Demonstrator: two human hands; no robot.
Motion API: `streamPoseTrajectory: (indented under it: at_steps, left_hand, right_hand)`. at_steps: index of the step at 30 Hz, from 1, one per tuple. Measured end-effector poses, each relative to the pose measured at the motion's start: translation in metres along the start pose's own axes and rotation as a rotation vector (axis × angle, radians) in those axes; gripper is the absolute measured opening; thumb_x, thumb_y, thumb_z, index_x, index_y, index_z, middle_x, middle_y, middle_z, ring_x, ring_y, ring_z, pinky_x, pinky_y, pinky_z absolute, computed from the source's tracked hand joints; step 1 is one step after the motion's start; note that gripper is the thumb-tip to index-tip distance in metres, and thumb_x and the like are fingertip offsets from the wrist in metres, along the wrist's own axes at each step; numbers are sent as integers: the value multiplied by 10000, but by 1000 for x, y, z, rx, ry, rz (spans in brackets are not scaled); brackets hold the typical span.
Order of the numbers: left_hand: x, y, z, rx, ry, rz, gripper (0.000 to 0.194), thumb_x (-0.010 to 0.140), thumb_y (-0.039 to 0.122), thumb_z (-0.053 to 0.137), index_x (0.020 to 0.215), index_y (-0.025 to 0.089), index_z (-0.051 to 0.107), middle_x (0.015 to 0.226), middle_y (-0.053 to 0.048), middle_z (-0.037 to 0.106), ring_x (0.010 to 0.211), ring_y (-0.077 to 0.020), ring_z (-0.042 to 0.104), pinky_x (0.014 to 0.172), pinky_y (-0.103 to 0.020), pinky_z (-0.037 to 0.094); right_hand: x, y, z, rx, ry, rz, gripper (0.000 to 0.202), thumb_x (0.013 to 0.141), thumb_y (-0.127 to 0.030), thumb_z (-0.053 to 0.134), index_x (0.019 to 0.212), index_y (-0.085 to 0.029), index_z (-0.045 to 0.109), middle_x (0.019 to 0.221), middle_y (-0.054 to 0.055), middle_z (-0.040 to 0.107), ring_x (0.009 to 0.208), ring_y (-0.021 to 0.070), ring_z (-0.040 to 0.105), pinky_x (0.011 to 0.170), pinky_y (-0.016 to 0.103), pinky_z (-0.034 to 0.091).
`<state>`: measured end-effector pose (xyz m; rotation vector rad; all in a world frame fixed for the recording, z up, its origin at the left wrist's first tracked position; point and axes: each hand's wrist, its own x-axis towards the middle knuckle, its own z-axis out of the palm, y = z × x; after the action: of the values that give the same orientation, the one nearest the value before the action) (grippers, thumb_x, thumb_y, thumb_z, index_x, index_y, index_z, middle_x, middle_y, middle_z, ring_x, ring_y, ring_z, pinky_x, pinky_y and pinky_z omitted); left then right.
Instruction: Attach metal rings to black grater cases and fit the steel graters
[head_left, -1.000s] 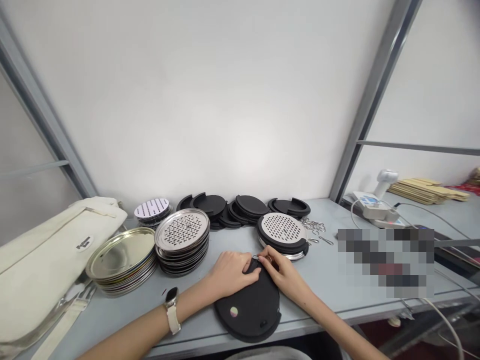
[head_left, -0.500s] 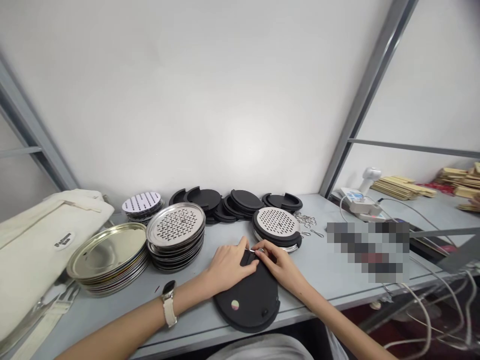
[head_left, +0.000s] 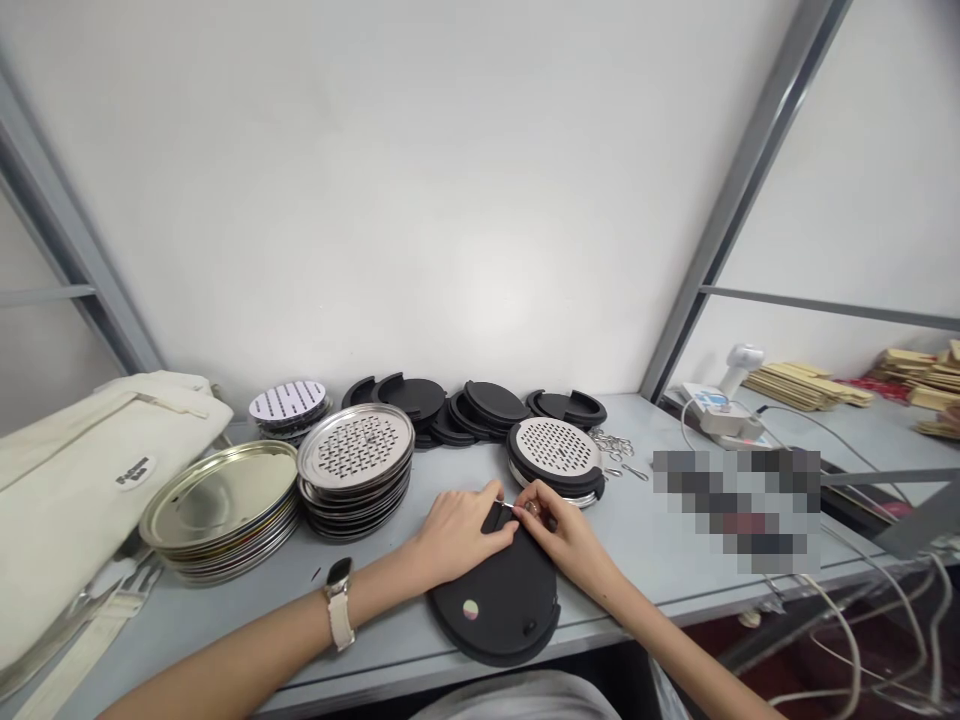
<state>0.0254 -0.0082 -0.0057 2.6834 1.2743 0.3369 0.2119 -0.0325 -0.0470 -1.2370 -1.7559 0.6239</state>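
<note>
A black round plastic disc [head_left: 501, 600] with a small round sticker lies at the table's front edge, in front of me. My left hand [head_left: 463, 532] grips its far end, thumb and fingers pressed round a notched part there. My right hand [head_left: 553, 525] pinches a small shiny metal clip [head_left: 507, 505] against that far end, with fingertips close to those of my left hand. Fingers partly hide the clip. Just behind my right hand stands a pile of black-rimmed discs topped by a perforated metal grater plate [head_left: 556, 446].
Stacked metal grater plates [head_left: 355, 450] and gold-toned round lids [head_left: 221, 500] stand to the left, beside a cream bag [head_left: 90, 480]. Black round holders [head_left: 491, 402] line the wall. Loose metal clips [head_left: 615, 442] lie right of them. A white device [head_left: 716, 412] with cables sits farther right.
The view has shifted slightly. Both hands stay at the far end of the black disc, and the right fingers have shifted a little on the metal clip.
</note>
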Motion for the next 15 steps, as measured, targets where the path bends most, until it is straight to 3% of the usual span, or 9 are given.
streamPoseTrajectory:
  at_steps: [10, 15]
  left_hand:
    - [0, 2, -2, -9, -5, -29, 300, 890, 469, 465, 1040, 210, 472, 820, -48, 674, 787, -279, 665, 633, -296, 386]
    - [0, 5, -5, -5, -22, -45, 322, 885, 469, 471, 1068, 204, 461, 807, -51, 668, 792, -281, 667, 638, -297, 385]
  right_hand:
    - [-1, -10, -2, -13, 47, -64, 153, 903, -324, 523, 868, -203, 610, 891, 45, 575, 770, 166, 546, 708, 290, 462]
    - [-1, -5, -1, 10, 54, -75, 146, 897, -290, 509, 904, -206, 627, 883, 48, 659, 826, 193, 614, 781, 333, 498]
